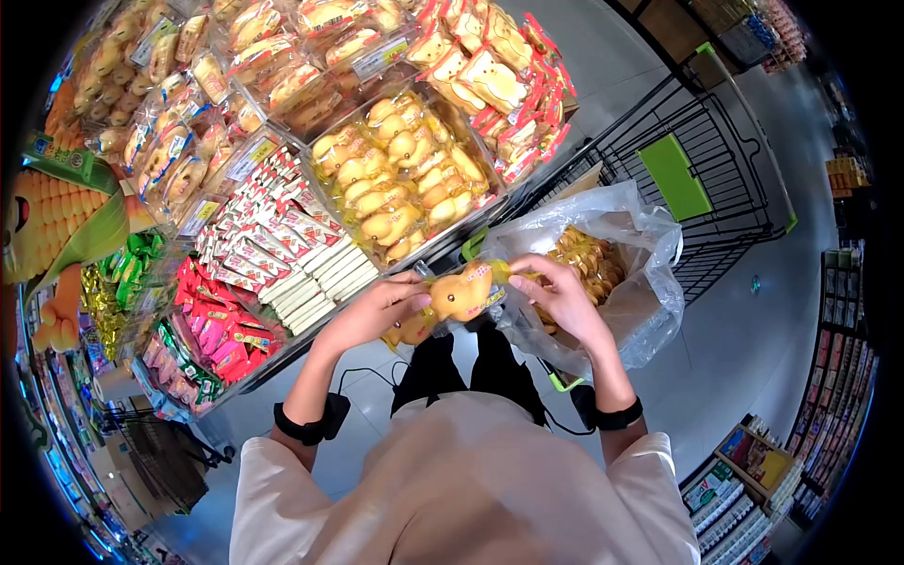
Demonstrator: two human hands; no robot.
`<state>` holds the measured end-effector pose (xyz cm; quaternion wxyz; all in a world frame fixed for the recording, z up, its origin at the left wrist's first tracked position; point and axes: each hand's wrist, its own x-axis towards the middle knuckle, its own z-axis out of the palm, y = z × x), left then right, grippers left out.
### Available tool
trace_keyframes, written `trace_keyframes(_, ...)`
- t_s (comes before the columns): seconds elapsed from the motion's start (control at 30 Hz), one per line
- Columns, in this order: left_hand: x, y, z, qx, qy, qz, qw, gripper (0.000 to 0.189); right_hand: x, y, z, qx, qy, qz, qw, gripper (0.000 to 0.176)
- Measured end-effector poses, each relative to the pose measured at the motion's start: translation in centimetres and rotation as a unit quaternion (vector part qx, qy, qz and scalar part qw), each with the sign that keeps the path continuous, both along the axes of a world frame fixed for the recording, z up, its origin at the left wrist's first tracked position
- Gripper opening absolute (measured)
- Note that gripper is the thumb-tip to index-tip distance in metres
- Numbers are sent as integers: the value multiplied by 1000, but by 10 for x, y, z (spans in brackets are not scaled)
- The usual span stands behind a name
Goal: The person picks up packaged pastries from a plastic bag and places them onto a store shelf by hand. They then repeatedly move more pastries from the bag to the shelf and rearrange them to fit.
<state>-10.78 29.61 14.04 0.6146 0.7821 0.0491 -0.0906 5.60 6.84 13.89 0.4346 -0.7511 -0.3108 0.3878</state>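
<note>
In front of my body my two hands hold a clear-wrapped, animal-shaped bun [461, 294], golden with a dark eye and printed lettering. My left hand [384, 306] is closed at its left end, where a second wrapped bun [411, 330] shows below the fingers. My right hand [562, 294] pinches the yellowish wrapper at the right end. Just ahead, a display bin [314, 169] holds rows of similar wrapped buns [391, 179]. Beside my right hand is a cardboard box [633, 273] lined with a clear plastic bag [650, 226], with many brown-gold packets [586, 254] inside.
The box rests at a black wire shopping cart [725, 169] with a green panel [676, 176]. White-and-red wrapped sticks [282, 226] and pink packets [221, 325] fill bins at left. Bagged breads [494, 80] lie farther back. Shelves [829, 377] line the right side.
</note>
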Motion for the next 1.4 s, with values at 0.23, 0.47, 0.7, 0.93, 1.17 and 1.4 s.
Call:
trace_keyframes(0.23, 13, 4, 17, 144, 32, -77, 986, 22, -22, 45, 10, -1, -283, 176, 943, 48)
trace_keyframes(0.47, 7, 10, 8, 87, 49, 169, 981, 55, 2, 80, 22, 10, -475, -133, 870, 35)
trace_keyframes(0.7, 6, 20, -12, 92, 99, 91, 987, 69, 4, 151, -3, -123, -508, -130, 843, 36)
trace_keyframes(0.93, 5, 34, -20, 55, 94, 106, 988, 65, 21, 186, -42, -28, -546, -21, 837, 16)
trace_keyframes(1.17, 8, 39, -21, 55, 101, 86, 990, 66, 37, 196, -54, 52, -487, -22, 872, 41)
trace_keyframes(1.4, 4, 37, -6, -162, 125, 79, 976, 94, 30, 151, -38, 128, -399, -65, 905, 35)
